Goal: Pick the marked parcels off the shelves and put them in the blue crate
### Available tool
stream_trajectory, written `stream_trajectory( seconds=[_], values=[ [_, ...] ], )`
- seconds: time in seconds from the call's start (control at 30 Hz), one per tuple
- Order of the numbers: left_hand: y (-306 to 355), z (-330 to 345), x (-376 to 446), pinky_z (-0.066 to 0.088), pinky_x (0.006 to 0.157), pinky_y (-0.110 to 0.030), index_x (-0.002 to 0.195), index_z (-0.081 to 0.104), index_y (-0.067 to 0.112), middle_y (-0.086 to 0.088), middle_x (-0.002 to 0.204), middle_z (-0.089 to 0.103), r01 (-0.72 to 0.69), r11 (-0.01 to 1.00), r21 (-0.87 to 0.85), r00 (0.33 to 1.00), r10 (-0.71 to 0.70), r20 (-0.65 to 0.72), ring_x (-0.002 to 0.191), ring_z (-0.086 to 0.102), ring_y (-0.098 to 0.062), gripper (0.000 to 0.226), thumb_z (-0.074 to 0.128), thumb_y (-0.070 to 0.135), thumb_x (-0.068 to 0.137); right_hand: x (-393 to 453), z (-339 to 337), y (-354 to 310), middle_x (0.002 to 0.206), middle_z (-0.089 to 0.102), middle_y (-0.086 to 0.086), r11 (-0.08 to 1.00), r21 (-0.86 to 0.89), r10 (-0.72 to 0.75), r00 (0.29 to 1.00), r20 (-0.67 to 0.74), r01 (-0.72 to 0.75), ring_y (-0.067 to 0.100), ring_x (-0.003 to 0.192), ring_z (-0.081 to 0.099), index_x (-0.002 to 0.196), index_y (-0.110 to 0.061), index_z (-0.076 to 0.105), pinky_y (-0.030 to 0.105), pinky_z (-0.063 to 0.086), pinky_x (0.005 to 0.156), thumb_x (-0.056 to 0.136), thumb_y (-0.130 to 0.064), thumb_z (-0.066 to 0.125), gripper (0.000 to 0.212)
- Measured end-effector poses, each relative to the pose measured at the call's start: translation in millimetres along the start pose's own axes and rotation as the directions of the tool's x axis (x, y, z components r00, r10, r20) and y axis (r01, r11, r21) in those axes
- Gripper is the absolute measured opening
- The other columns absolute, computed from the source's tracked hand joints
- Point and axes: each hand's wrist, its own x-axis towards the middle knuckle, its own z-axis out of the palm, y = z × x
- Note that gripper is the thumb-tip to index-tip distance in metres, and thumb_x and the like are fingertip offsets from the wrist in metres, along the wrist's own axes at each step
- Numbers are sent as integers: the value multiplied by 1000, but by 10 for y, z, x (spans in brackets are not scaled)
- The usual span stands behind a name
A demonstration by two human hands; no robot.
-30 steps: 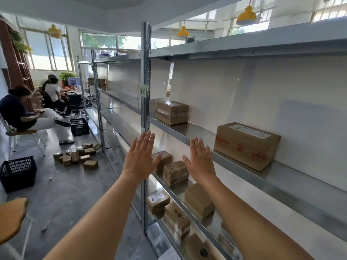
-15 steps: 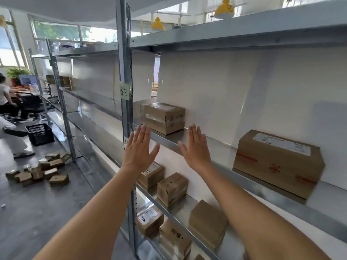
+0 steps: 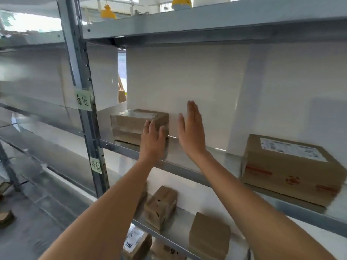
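Grey metal shelving (image 3: 187, 170) fills the warehouse view. Small cardboard boxes (image 3: 160, 207) sit on the lower shelf. Above, the left hand (image 3: 153, 142), fingers spread, overlaps a taped parcel (image 3: 135, 124); the right hand (image 3: 191, 131) hovers flat beside it, holding nothing.

I see grey steel upright (image 3: 85, 102), two pale green handwritten tags (image 3: 84, 102) stuck on it, one above other. White backing panels (image 3: 187, 87) behind shelves. Two yellow pendant lamps (image 3: 107, 14) above top shelf (image 3: 206, 17). Grey floor (image 3: 37, 222) lower left.
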Motion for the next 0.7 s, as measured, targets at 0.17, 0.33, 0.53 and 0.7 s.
stream_trajectory(
  seconds=[0.17,0.33,0.53,0.7],
  values=[
    [394,427,-23,0,122,-44,151,26,12,-10,162,11,17,996,90,989,-3,-147,150,3,-25,52,27,31,103,57,-1163,285,162,22,8,990,-73,87,930,-358,-121,19,150,18,154,-8,21,31,13,123,105,-31,33,55],
    [628,560,-243,7,120,-40,148,33,10,-11,159,23,-127,991,48,982,133,-131,147,16,-27,48,29,25,103,-297,-2137,889,158,28,14,857,-79,414,773,-481,-508,26,146,26,152,-2,27,37,20,121,105,-29,35,55],
    [1502,883,-709,21,115,-33,150,32,12,-7,154,35,523,687,-505,791,-170,588,141,33,-25,57,24,45,104,-689,-2430,1242,141,47,21,539,17,750,471,-465,-842,37,129,45,138,0,45,47,39,108,102,-44,30,59],
    [1752,981,-921,50,73,-23,145,40,21,-6,138,53,635,637,-437,598,-46,800,92,58,-10,67,11,60,99,-814,-2521,1276,133,54,19,452,224,887,407,-219,-864,33,118,52,133,-3,47,38,44,92,104,-35,28,47]
  ],
)
